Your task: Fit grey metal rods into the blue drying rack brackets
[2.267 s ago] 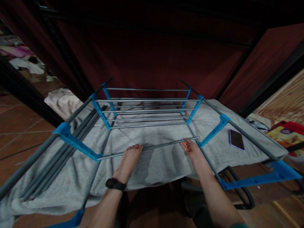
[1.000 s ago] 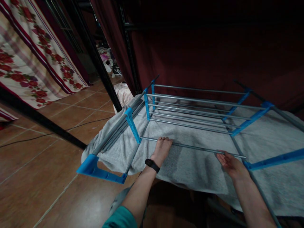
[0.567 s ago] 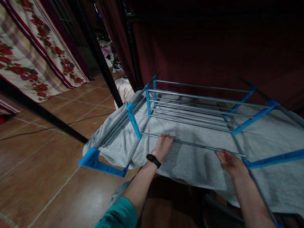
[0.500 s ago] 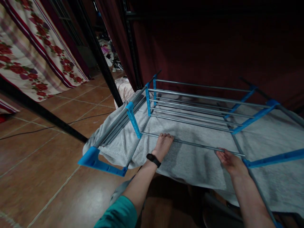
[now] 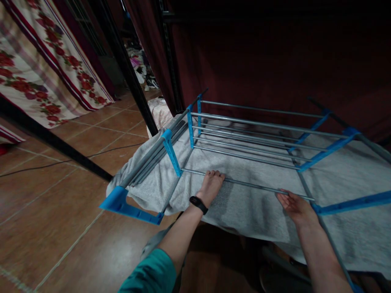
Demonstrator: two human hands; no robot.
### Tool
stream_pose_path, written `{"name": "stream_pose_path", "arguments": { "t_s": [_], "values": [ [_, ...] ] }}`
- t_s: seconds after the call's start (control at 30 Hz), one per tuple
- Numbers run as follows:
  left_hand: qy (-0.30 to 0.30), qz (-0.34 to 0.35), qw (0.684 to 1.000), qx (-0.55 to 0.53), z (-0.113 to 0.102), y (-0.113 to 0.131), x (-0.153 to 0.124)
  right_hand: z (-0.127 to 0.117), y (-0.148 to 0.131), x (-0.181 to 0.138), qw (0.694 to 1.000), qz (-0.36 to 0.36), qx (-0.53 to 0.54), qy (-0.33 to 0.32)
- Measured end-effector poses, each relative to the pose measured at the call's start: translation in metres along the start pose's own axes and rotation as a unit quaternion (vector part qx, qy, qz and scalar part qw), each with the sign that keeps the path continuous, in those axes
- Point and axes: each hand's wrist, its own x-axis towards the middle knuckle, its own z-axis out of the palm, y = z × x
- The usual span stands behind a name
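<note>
Left hand (image 5: 211, 188): covers part of thin rod (image 5: 253, 185); thumb hidden.
Right blue bracket (image 5: 360, 202): outer end cut off; rod-tip contact unclear.
Floral curtain (image 5: 55, 67): cropped top, left.
Background pile (image 5: 141, 70): items too small to tell.

Rack (image 5: 269, 125): on the blanket (image 5: 238, 211); most cross-bars toward its far end, drape (image 5: 259, 65) behind.
Rod (image 5: 253, 185): across the rack, before the other bars; left end at a left bracket (image 5: 173, 156), right end just beside a right one, seating unclear.
Left hand (image 5: 211, 186): on the rod, left of its middle.
Right hand (image 5: 295, 208): on the rod, near its right end.
Tubes (image 5: 161, 152): on the blanket, along the rack's left side.
Floor (image 5: 76, 228): left of the blanket, cable (image 5: 45, 167) across it.
Curtain (image 5: 45, 61): far left.
</note>
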Motion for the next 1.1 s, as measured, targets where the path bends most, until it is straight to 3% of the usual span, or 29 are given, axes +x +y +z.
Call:
{"name": "stream_pose_path", "arguments": {
  "t_s": [0.53, 0.7, 0.83, 1.1],
  "values": [
    [0.004, -0.028, 0.999, -0.047, -0.006, -0.012, 0.003, 0.001, 0.002, 0.000, 1.000, -0.005, 0.002, 0.025],
    [0.013, -0.076, 0.996, -0.046, -0.011, -0.024, 0.004, 0.000, 0.000, 0.001, 1.000, -0.007, 0.014, 0.025],
    [0.056, -0.135, 0.989, -0.019, -0.014, -0.036, 0.000, 0.001, -0.004, 0.000, 0.999, -0.004, 0.030, 0.028],
    [0.118, -0.279, 0.953, 0.003, -0.016, -0.047, -0.008, 0.004, -0.008, -0.007, 0.998, -0.005, 0.052, 0.027]
  ]
}}
